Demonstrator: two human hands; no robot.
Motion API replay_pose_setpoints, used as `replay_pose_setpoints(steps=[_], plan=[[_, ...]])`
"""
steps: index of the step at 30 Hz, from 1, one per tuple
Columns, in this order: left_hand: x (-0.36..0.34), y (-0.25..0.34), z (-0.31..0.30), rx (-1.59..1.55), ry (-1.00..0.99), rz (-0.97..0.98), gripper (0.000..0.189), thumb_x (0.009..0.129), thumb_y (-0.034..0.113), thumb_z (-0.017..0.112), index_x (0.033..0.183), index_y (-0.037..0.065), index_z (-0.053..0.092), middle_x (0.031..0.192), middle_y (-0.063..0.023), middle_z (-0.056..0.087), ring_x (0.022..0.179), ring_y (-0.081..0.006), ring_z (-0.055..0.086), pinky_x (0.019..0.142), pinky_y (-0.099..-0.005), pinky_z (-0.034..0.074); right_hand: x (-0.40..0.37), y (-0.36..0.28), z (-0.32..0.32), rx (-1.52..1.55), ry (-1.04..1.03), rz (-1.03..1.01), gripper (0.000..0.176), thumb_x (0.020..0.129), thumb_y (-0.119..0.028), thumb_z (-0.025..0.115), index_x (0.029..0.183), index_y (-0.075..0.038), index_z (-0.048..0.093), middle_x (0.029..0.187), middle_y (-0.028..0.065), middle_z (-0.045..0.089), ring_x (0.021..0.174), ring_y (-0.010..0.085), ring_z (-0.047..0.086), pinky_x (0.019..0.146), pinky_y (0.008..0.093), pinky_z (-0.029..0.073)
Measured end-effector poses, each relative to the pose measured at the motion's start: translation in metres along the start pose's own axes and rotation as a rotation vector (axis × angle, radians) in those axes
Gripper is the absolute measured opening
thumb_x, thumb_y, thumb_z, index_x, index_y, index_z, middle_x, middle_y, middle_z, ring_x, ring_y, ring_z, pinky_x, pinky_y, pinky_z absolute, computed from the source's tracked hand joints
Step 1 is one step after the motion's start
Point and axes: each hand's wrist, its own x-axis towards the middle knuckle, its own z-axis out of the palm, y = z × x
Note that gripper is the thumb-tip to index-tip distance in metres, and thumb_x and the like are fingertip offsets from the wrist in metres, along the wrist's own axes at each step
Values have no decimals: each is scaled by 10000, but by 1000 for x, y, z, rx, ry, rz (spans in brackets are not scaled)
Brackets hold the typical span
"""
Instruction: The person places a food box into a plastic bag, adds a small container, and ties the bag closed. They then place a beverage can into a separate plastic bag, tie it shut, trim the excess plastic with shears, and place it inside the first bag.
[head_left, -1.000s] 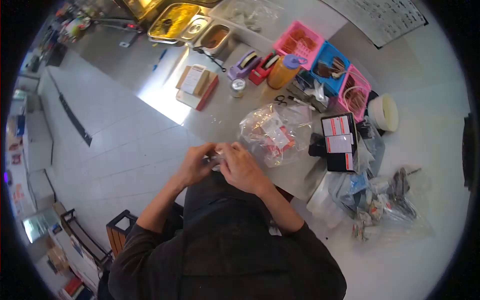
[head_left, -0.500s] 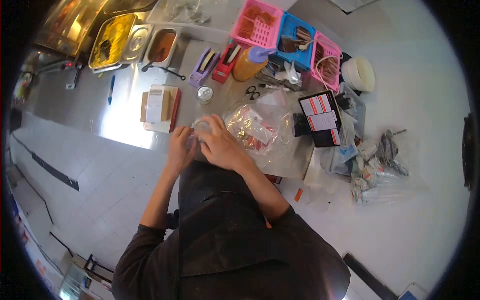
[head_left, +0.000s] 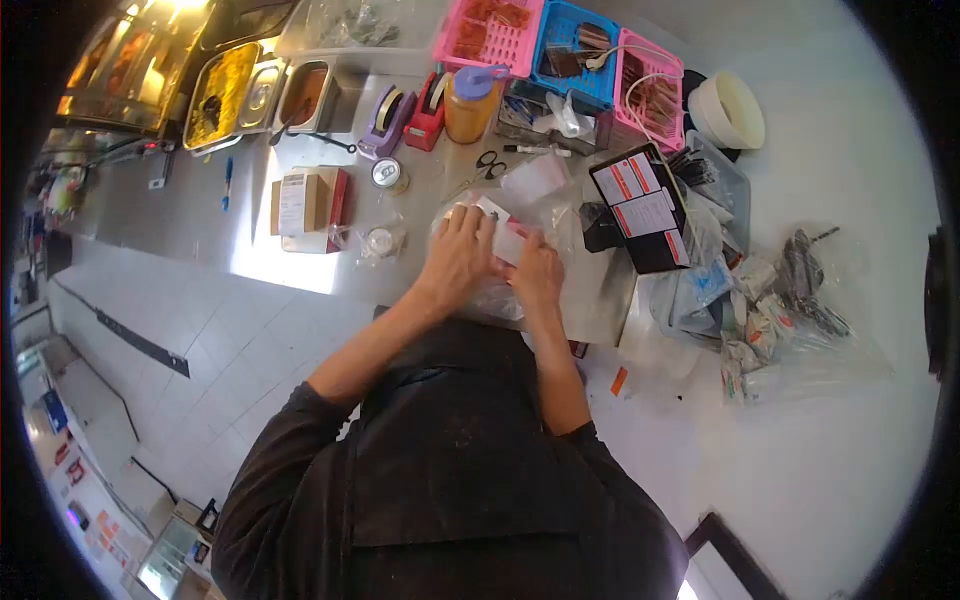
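Both hands are on the bag, but whether either pinches it firmly is unclear. The left hand (head_left: pixel 458 256) lies over it with fingers bent, next to the white label (head_left: pixel 508 243); the right hand (head_left: pixel 538 270) curls in at the label's other side, its fingertips partly hidden. The bag (head_left: pixel 497 300), clear and crinkled with something red showing, lies on the table (head_left: pixel 410 278) in front of the apron (head_left: pixel 450 400).

The step in hand looks like handling or adjusting the bag and label with both hands. From this pose, a further move calls for a light, even hold, since thin film probably slips and creases easily (the hands hide much of it, so its opening can't be made out).

A small wrapped tub (head_left: pixel 380 241) sits apart on the left, below the can (head_left: pixel 388 174). The scissors (head_left: pixel 490 163) lie beyond the bag.
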Motion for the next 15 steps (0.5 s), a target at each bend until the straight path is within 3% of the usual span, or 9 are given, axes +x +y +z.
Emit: replay_pose_setpoints(steps=[1, 3, 4, 6, 9, 11, 12, 13, 15], plan=[[0, -6, 7, -92, -8, -55, 518, 794, 221, 857, 1111, -25, 530, 1183, -160, 543, 1159, -336, 511, 944, -473, 450, 4, 14, -5, 5, -120, 79, 277, 834, -225, 787, 988, -29, 668, 900, 145, 738, 741, 409, 684, 721, 466, 541], [-9, -23, 6, -278, -21, -159, 493, 827, 223, 837, 1099, -43, 523, 1175, -152, 554, 1161, -339, 513, 920, -507, 457, -2, 37, -49, 271, -143, 5, 298, 824, -195, 812, 971, 6, 648, 887, 167, 734, 769, 341, 709, 716, 415, 540], [-19, -19, 5, -406, 67, -131, 522, 816, 238, 851, 1107, -39, 516, 1139, -157, 573, 1091, -350, 555, 908, -511, 477, -6, 38, -76, 403, -159, -26, 311, 818, -180, 825, 963, 23, 639, 881, 178, 731, 783, 308, 721, 713, 389, 540], [-15, 28, -26, -328, 224, 58, 535, 803, 255, 850, 1115, -21, 515, 1119, -179, 582, 1095, -376, 569, 920, -478, 486, -4, 33, -104, 719, -181, -84, 251, 873, -142, 791, 992, 26, 648, 889, 132, 732, 799, 221, 704, 711, 357, 534], [2, 50, -17, -298, 160, 54, 599, 769, 225, 882, 1177, -2, 506, 1016, -189, 629, 968, -357, 646, 854, -405, 525, -4, 29, -106, 1132, -210, -65, 141, 944, -99, 728, 1000, 16, 670, 913, 70, 725, 859, 127, 666, 745, 298, 519], [14, 32, -15, -483, -86, -237, 552, 785, 202, 870, 1167, -5, 530, 986, -185, 651, 899, -343, 667, 799, -404, 538, -6, 25, -107, 1402, -203, -13, 125, 965, -110, 709, 1015, 1, 682, 934, 38, 712, 895, 107, 645, 777, 279, 506], [11, 18, -19, -436, -25, -141, 422, 796, 165, 854, 1084, 1, 594, 916, -182, 677, 818, -326, 682, 730, -412, 543, -11, 26, -109, 1542, -179, 28, 145, 965, -133, 712, 1033, -8, 686, 946, 26, 703, 905, 112, 640, 792, 283, 500], [7, 21, -36, -458, -53, -205, 307, 818, 156, 839, 981, 4, 628, 859, -122, 676, 813, -244, 662, 716, -368, 521, -15, 29, -111, 1680, -155, 75, 167, 964, -156, 715, 1052, -16, 689, 957, 14, 694, 915, 116, 634, 807, 286, 493], [-13, 20, -54, -645, -167, -215, 264, 921, 232, 768, 967, 5, 643, 833, -47, 647, 781, -144, 597, 702, -305, 482, -15, 41, -115, 1818, -195, 168, 141, 948, -114, 702, 1050, -17, 700, 975, 15, 696, 927, 112, 631, 822, 279, 490]])
